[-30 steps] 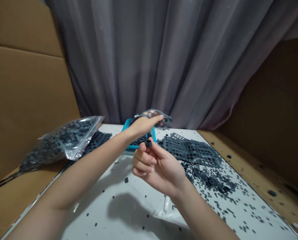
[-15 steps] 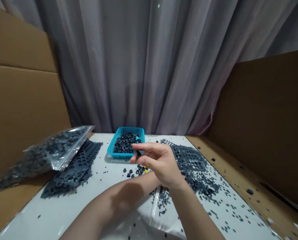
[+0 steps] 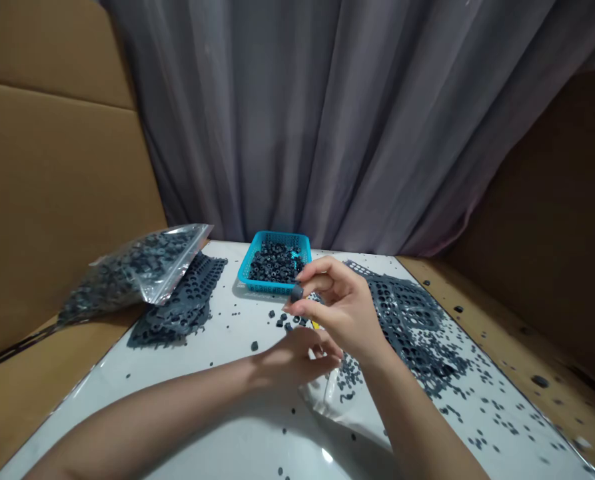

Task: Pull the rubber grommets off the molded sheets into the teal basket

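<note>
My right hand (image 3: 344, 310) is raised over the table, in front of the blue basket. Its thumb and fingers pinch a small black rubber piece (image 3: 297, 292). Lower and nearer to me, my left hand (image 3: 307, 353) has its fingers curled in towards the thumb; whatever they hold, if anything, is hidden. Many similar black pieces fill the blue plastic basket (image 3: 250, 281) at the back. Several loose black pieces (image 3: 284, 320) lie on the white tabletop between the basket and my left hand.
A zip bag (image 3: 132, 273) full of black pieces leans at left on perforated black sheets (image 3: 192, 293). More perforated sheets (image 3: 402, 307) lie at right among scattered black bits. Cardboard walls (image 3: 57, 173) flank the table, and a grey curtain (image 3: 277, 120) hangs behind.
The view has shifted, so the table's things appear further right and higher. My left hand, earlier hidden behind the right, now shows below it. My right hand still pinches a black piece.
</note>
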Tool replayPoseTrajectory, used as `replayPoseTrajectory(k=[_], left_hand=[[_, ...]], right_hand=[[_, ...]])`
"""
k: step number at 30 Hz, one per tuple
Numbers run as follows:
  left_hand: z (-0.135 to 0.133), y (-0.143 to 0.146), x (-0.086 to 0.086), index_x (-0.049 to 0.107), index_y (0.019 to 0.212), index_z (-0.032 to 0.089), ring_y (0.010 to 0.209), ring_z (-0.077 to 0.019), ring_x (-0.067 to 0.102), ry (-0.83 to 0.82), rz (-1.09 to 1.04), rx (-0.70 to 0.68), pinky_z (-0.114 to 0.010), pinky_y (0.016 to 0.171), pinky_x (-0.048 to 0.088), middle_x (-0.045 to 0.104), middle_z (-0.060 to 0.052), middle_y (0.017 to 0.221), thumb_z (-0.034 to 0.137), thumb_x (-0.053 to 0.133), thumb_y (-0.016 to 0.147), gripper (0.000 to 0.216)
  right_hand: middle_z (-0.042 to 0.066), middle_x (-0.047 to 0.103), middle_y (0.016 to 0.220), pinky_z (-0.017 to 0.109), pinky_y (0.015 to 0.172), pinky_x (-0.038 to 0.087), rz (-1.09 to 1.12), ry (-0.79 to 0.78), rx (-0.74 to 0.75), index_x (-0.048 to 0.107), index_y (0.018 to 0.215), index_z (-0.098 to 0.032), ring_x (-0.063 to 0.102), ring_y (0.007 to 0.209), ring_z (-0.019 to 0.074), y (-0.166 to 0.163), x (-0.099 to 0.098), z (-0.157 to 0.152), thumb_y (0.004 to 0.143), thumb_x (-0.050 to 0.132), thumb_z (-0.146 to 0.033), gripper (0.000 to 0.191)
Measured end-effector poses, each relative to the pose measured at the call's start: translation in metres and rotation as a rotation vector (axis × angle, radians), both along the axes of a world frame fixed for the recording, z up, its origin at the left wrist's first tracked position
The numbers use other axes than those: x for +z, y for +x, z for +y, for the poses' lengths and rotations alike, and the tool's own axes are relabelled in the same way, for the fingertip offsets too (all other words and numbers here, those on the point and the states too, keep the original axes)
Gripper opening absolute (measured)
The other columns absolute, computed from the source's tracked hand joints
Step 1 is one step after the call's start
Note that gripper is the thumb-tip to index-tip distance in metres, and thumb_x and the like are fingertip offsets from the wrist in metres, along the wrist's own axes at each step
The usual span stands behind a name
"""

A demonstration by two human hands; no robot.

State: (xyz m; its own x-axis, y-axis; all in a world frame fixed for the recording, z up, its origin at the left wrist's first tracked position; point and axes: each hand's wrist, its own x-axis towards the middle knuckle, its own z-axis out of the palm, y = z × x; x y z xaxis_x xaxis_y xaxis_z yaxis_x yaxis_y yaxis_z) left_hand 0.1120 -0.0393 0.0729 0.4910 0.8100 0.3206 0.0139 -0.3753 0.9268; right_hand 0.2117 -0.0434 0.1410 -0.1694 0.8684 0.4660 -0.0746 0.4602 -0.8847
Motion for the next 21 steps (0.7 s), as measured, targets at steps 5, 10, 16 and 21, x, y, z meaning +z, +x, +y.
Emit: replayPoseTrajectory(k=[5, 10, 16, 21], left_hand=[[0.008, -0.084, -0.021, 0.064, 0.085, 0.020, 0.082, -0.0222, 0.061, 0.210, 0.509, 0.117, -0.037, 0.074, 0.049, 0.066, -0.005, 0.088, 0.018, 0.056, 0.075, 0.013], [0.020, -0.136, -0.040, 0.060, 0.094, 0.019, 0.097, -0.0260, 0.055, 0.260, 0.701, 0.227, -0.040, 0.086, 0.044, 0.063, -0.007, 0.097, 0.024, 0.059, 0.074, 0.021], [0.030, -0.130, -0.053, 0.064, 0.099, 0.020, 0.094, -0.0261, 0.056, 0.312, 0.759, 0.103, -0.040, 0.085, 0.044, 0.063, -0.008, 0.098, 0.029, 0.060, 0.077, 0.024], [0.043, -0.115, -0.063, 0.067, 0.087, 0.019, 0.085, -0.0217, 0.058, 0.290, 0.709, -0.005, -0.035, 0.078, 0.046, 0.064, -0.007, 0.087, 0.022, 0.055, 0.082, 0.014]], right_hand=[[0.002, 0.070, 0.076, 0.035, 0.071, 0.052, -0.124, -0.021, 0.009, 0.064, 0.085, -0.020, 0.068, 0.075, 0.0180, -0.001, -0.011, 0.020, 0.074, 0.072, -0.028, 0.016], [0.006, 0.071, 0.085, 0.035, 0.076, 0.051, -0.328, 0.025, -0.145, 0.064, 0.089, -0.018, 0.068, 0.082, 0.0189, 0.010, -0.045, 0.069, 0.078, 0.066, -0.028, 0.014], [0.004, 0.071, 0.075, 0.033, 0.074, 0.048, -0.572, 0.129, -0.387, 0.063, 0.094, -0.017, 0.067, 0.076, 0.0197, 0.020, -0.082, 0.135, 0.078, 0.063, -0.026, 0.018], [0.007, 0.074, 0.088, 0.034, 0.079, 0.047, -0.731, 0.142, -0.426, 0.068, 0.087, -0.017, 0.067, 0.086, 0.0223, 0.020, -0.096, 0.162, 0.081, 0.062, -0.027, 0.014]])
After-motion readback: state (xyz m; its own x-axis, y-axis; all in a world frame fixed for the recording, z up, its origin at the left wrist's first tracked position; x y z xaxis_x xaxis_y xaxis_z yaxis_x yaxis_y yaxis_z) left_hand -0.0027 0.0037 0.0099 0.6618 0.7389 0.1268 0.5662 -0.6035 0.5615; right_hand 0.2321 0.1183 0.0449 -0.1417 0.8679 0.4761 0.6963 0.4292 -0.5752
